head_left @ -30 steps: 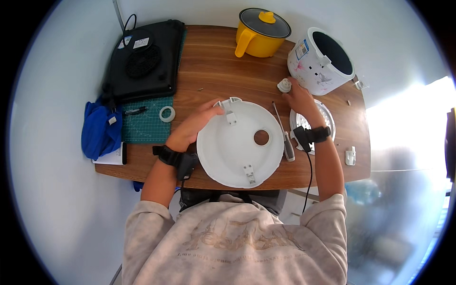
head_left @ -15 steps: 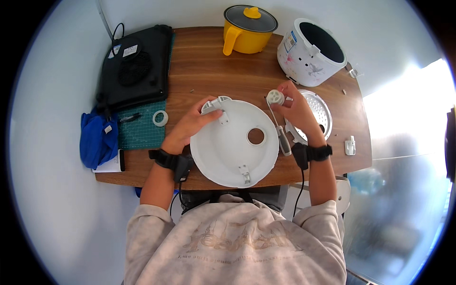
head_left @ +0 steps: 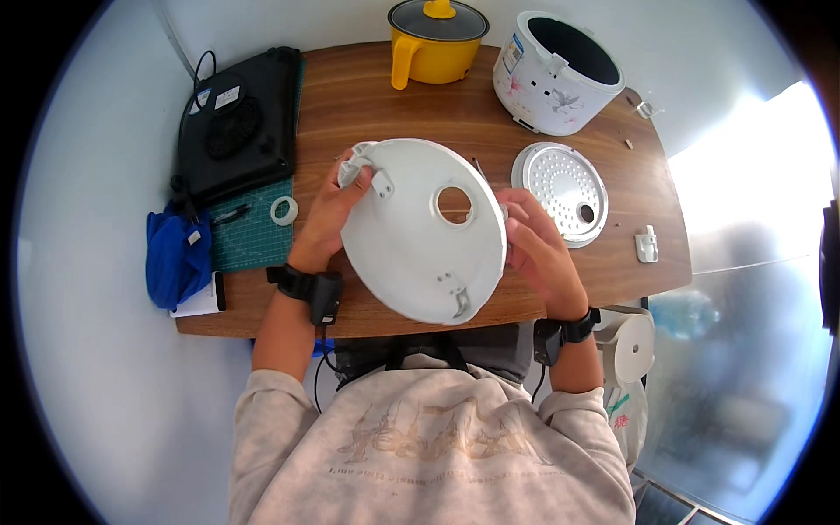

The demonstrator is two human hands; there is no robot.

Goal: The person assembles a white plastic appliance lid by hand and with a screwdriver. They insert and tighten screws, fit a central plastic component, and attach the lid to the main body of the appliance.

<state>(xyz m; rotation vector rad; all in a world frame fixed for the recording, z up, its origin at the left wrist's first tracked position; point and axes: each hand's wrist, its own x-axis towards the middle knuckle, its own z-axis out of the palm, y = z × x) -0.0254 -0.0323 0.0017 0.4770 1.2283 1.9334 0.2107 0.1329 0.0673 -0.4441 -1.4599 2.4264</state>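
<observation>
A white domed rice-cooker lid (head_left: 402, 236) is lifted and tilted, its hollow inner side facing me, with a round hole right of its middle. My left hand (head_left: 331, 214) is closed on its left rim beside the hinge end, thumb on the inner side. At the right rim is my right hand (head_left: 541, 249), fingers bent and their tips partly hidden by the lid. A sliver of a small round white cap (head_left: 505, 211) seems to show at those fingertips. The shaft end of a screwdriver (head_left: 477, 164) peeks out past the lid's upper edge; the rest is hidden.
A perforated metal disc (head_left: 560, 179) lies right of the lid, a white plastic latch piece (head_left: 647, 245) farther right. Behind stand a yellow pot (head_left: 437, 59) and a white cooker body (head_left: 551, 96). At left are a black appliance (head_left: 236, 131), green cutting mat (head_left: 254, 245), tape roll (head_left: 283, 211) and blue cloth (head_left: 178, 258).
The lid has been lifted and tilted by my left hand. My right hand, which held the round cap above the disc, has come down and left to the lid's right rim.
</observation>
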